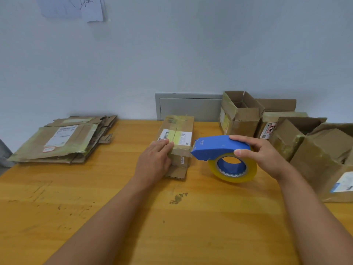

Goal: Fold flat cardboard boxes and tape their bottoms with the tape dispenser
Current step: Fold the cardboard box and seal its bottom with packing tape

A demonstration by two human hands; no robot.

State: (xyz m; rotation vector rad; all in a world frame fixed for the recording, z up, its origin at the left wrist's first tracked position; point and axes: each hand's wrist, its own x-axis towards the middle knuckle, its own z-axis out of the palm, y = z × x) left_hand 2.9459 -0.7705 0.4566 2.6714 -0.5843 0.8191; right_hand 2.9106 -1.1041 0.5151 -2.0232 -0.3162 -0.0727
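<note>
Pretty even, soft indoor light here, bright enough with no harsh glare. The counter (114,217) only picks up faint shadows under the forearms. The wide lens bends things toward 3 and 9 o'clock, and the whole view looks a bit soft, not crisp.

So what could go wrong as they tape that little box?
The left hand lies flat on the small box, close to the tape dispenser nose, so the fingers could get taped or nicked. The box is light and could slide on the table. The right hand might pull the tape crooked.
</note>
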